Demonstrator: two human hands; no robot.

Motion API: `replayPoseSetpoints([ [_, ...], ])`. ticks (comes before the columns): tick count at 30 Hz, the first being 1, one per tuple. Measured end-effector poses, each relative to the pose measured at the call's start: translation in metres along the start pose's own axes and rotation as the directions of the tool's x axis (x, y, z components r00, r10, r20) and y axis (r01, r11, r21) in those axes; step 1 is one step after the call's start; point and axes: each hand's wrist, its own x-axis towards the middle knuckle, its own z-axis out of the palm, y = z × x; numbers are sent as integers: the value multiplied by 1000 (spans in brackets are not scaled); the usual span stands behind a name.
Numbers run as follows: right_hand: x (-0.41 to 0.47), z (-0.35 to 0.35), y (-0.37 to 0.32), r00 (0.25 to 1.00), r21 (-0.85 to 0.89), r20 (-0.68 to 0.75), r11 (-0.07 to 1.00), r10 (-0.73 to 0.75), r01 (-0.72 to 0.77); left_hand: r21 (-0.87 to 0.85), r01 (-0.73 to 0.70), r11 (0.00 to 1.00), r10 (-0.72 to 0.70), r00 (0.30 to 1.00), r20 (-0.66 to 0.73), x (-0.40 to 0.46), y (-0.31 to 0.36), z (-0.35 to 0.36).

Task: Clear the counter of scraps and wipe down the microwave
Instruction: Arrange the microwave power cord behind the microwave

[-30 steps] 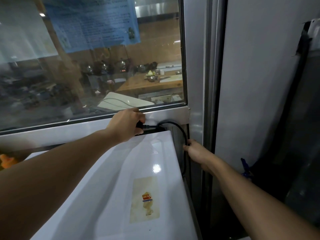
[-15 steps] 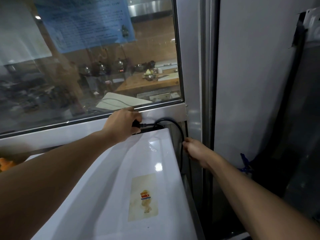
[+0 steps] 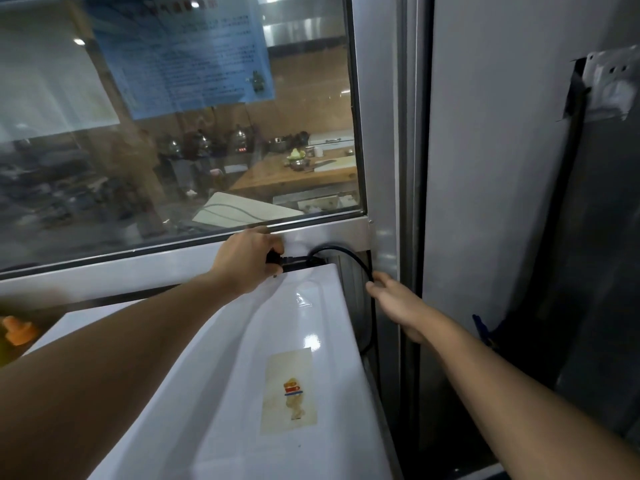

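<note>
While the white microwave (image 3: 242, 393) fills the lower middle of the view below the window (image 3: 173, 133), the left hand (image 3: 247, 263) reaches over its back edge with fingers curled around a black plug (image 3: 277, 260). From there the black cord (image 3: 349, 258) arcs right and drops beside the microwave's right side, where the right hand (image 3: 398, 303) touches it with its fingertips; whether they pinch it cannot be told.

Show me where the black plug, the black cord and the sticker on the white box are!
black plug (image 3: 277, 260), head view, on its body beside the fingers.
black cord (image 3: 349, 253), head view, on the arching loop.
sticker (image 3: 290, 391), head view, on its middle.
</note>
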Motion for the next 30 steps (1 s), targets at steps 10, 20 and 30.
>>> replayPoseSetpoints([
  [10,-11,1,-30,994,-15,12,994,-112,113,0,21,1000,-21,999,-50,-3,-3,6],
  [20,-12,8,-35,992,-24,15,991,-129,129,-54,55,997,-60,994,-90,-9,-7,16],
  [30,-16,8,-38,991,-6,11,991,-133,133,-135,85,987,-91,995,-34,-9,-11,15],
])
